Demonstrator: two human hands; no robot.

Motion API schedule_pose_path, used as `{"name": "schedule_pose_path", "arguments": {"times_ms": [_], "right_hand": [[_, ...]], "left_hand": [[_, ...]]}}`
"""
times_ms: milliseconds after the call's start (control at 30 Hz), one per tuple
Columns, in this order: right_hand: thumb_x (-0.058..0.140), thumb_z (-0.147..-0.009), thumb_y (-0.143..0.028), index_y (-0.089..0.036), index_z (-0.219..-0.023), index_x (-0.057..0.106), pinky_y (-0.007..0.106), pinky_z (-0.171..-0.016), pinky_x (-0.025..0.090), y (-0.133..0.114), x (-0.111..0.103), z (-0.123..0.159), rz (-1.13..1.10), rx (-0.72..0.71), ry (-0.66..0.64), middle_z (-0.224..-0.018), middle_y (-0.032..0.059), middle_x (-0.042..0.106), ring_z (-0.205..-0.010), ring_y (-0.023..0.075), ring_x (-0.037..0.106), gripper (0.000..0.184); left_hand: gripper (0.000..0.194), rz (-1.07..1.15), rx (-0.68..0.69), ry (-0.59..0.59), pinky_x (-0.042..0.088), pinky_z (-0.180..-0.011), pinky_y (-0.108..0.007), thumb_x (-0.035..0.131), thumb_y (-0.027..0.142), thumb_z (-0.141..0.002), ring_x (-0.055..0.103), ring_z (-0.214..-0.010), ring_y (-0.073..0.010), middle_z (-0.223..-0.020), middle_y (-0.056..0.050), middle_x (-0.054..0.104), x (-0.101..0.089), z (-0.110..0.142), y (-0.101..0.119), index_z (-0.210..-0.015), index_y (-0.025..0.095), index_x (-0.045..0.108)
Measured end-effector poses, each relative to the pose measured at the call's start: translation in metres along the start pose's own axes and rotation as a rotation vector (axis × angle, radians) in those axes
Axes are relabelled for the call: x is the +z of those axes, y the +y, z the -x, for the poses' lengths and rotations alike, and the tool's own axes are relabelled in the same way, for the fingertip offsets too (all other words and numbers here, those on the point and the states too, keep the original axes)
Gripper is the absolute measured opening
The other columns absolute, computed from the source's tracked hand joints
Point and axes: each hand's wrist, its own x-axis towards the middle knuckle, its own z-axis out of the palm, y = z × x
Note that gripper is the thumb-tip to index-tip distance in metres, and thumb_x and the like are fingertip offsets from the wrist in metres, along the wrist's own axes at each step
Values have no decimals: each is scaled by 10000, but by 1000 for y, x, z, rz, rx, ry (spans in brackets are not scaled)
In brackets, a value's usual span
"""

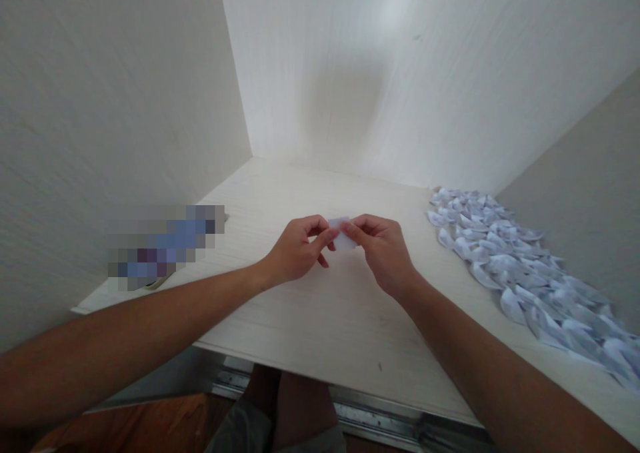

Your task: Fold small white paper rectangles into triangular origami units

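Note:
A small piece of white paper (345, 241) is held above the middle of the pale desk top (300, 320). Its left edge is pinched between the thumb and fingers of my left hand (295, 250). On the other side, my right hand (387, 250) pinches it too, with the thumb lying on its face. The two hands are close together, and the fingers behind the paper are partly hidden. Whether the paper has folds, I cannot tell.
Along the right side lies a long heap of folded white paper pieces (520, 266). A blurred-out bluish object (170, 246) lies at the left by the side wall. Pale panels enclose the desk at the back and both sides. Its front edge is above my legs.

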Motion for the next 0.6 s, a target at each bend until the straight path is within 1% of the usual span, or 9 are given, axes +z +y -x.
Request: {"name": "schedule_pose_path", "arguments": {"times_ms": [67, 133, 233, 333, 400, 600], "right_hand": [[801, -773, -501, -205, -658, 707, 322, -631, 470, -1, 3, 1, -48, 21, 28, -643, 15, 673, -615, 154, 564, 332], [809, -762, -487, -208, -648, 696, 321, -623, 464, -2, 5, 2, -81, 41, 49, -628, 7, 658, -608, 152, 551, 322], [828, -738, -440, -210, -636, 695, 316, -616, 449, 0, 6, 4, -137, 66, 70, -622, -5, 643, -597, 142, 528, 285], [851, -715, -413, -204, -634, 703, 311, -616, 435, 1, 7, 5, -206, 91, 74, -624, -14, 636, -588, 131, 508, 268], [853, -720, -414, -199, -636, 705, 308, -617, 423, 1, 7, 6, -238, 104, 72, -624, -17, 632, -591, 128, 504, 274], [835, -734, -397, -195, -631, 701, 303, -610, 388, -1, 9, 7, -276, 150, 66, -617, -15, 632, -593, 126, 507, 263]], "left_hand": [[441, -12, 10, 12, 617, -482, -232, 798, 568, -793, 614, -640, -132, -720, -27, 645, 1, 1, 2, -756, 155, 647], [461, -34, 3, 0, 607, -474, -226, 772, 597, -805, 616, -639, -135, -720, -32, 645, 1, 1, 4, -758, 154, 657], [483, -80, -22, -33, 558, -421, -208, 742, 623, -820, 598, -571, -116, -725, -35, 655, 1, 1, 4, -766, 151, 656], [477, -106, -46, -73, 518, -395, -199, 734, 612, -831, 564, -505, -90, -733, -33, 667, 1, 2, 4, -773, 147, 647], [476, -100, -54, -87, 505, -396, -193, 741, 602, -827, 548, -491, -81, -718, -26, 662, 1, 3, 4, -752, 146, 630], [505, -34, -122, -136, 502, -401, -191, 775, 619, -778, 562, -534, -95, -703, -33, 663, -1, 3, 8, -736, 137, 634]]}}
